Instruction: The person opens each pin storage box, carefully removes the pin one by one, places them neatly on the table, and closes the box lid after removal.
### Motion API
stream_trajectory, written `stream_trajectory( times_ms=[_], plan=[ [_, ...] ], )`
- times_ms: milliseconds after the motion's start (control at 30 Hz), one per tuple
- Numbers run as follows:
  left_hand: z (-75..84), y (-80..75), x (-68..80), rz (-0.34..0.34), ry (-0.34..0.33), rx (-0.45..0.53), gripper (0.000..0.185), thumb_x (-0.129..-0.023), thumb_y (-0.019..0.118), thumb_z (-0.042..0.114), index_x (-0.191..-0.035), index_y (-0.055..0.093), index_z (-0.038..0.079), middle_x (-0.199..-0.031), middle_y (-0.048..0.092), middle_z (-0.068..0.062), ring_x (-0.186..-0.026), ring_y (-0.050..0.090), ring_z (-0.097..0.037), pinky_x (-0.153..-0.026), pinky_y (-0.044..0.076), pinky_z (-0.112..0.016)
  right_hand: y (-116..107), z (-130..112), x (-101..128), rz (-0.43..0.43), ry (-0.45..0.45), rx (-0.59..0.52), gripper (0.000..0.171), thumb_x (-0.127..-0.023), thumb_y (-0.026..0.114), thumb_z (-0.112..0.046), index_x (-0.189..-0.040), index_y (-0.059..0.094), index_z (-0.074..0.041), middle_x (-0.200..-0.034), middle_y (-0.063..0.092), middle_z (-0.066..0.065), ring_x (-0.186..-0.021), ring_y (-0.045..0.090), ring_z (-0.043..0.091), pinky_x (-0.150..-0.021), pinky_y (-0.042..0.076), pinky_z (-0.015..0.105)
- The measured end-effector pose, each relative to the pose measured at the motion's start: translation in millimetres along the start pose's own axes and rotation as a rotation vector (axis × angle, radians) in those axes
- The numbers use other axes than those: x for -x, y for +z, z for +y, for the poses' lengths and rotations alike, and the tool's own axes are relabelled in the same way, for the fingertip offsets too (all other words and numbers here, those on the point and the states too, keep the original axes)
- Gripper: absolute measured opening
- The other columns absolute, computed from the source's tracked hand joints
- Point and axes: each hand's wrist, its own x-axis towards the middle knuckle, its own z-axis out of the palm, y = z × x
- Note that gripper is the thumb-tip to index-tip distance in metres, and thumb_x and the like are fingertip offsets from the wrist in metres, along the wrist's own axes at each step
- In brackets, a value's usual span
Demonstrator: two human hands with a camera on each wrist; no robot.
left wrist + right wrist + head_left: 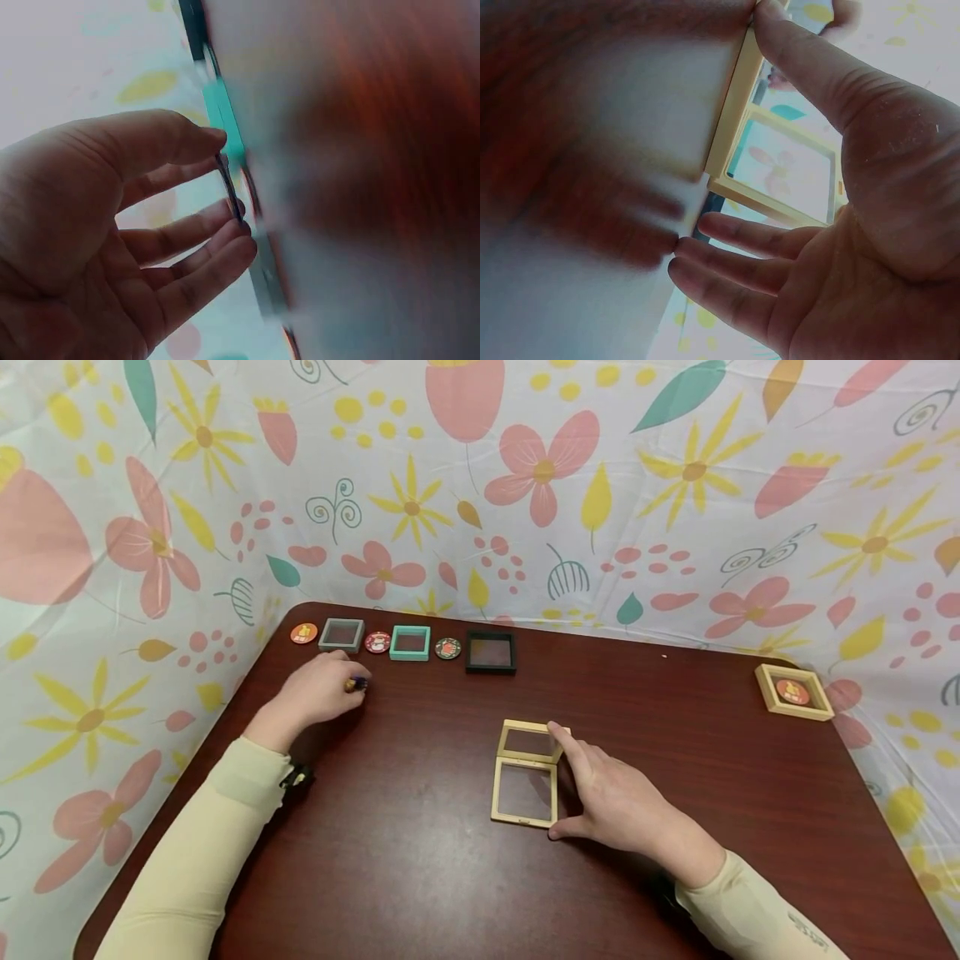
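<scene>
My left hand (351, 683) rests on the dark wooden table (420, 877) near its far left corner and pinches a small round token (358, 683). The left wrist view shows that token (231, 196) edge-on between thumb and fingers. A beige frame box (527, 793) lies open mid-table, its lid (528, 742) folded back. My right hand (579, 781) sits at the box's right side with straight fingers. The index tip touches the lid and the thumb is at the base's near corner. In the right wrist view the thumb (802, 67) presses the beige frame (780, 169).
Along the far edge runs a row: orange token (303, 632), grey frame (341, 634), red token (377, 642), teal frame (410, 642), dark token (447, 648), black frame (491, 652). A beige frame holding an orange token (793, 692) sits far right. Floral cloth (675, 527) surrounds the table.
</scene>
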Motion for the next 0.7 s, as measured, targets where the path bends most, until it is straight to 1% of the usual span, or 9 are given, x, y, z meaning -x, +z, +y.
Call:
stream_trajectory(
  times_ms=[133,300,467,567,700],
  plan=[
    [-25.9,-7.1,3.4,-0.006,-0.081,0.0,0.033,-0.098,0.074,0.014,-0.128,0.082,0.002,-0.126,0.072,-0.023,-0.115,0.068,-0.042,-0.099,0.055,-0.06,0.1,-0.1,-0.3,0.0,-0.003,-0.002,0.153,-0.068,0.107,-0.053,-0.177,0.01,-0.007,-0.141,0.066,0.025,-0.127,0.068,0.04,-0.1,0.06,0.055],
    [-48.6,-16.3,8.5,-0.028,-0.161,-0.007,0.036,-0.099,0.071,0.015,-0.13,0.079,-0.001,-0.132,0.07,-0.028,-0.122,0.065,-0.047,-0.106,0.051,-0.065,0.2,0.1,-0.1,0.004,-0.008,-0.002,0.153,-0.068,0.107,-0.053,-0.177,0.009,-0.007,-0.141,0.066,0.025,-0.127,0.069,0.04,-0.1,0.059,0.054],
    [-65.1,-23.3,15.3,-0.034,-0.213,-0.006,0.038,-0.1,0.069,0.015,-0.131,0.076,-0.005,-0.133,0.069,-0.031,-0.126,0.062,-0.051,-0.108,0.048,-0.067,0.0,0.5,-0.1,0.004,-0.006,-0.004,0.154,-0.068,0.107,-0.053,-0.177,0.008,-0.008,-0.141,0.066,0.025,-0.127,0.068,0.04,-0.101,0.059,0.055],
    [-73.5,-25.0,18.6,-0.033,-0.239,-0.005,0.038,-0.1,0.068,0.014,-0.13,0.076,-0.007,-0.131,0.071,-0.032,-0.125,0.063,-0.051,-0.107,0.049,-0.066,0.1,0.6,-0.4,0.004,-0.009,-0.004,0.154,-0.068,0.107,-0.052,-0.177,0.008,-0.008,-0.141,0.066,0.025,-0.127,0.068,0.04,-0.101,0.059,0.055],
    [-81.4,-26.7,21.2,-0.046,-0.263,0.002,0.037,-0.101,0.067,0.012,-0.13,0.075,-0.009,-0.131,0.072,-0.032,-0.124,0.064,-0.052,-0.107,0.05,-0.066,0.3,0.6,-0.6,0.004,-0.011,-0.002,0.154,-0.068,0.107,-0.053,-0.177,0.008,-0.008,-0.139,0.066,0.024,-0.126,0.069,0.039,-0.1,0.059,0.054]
  ],
)
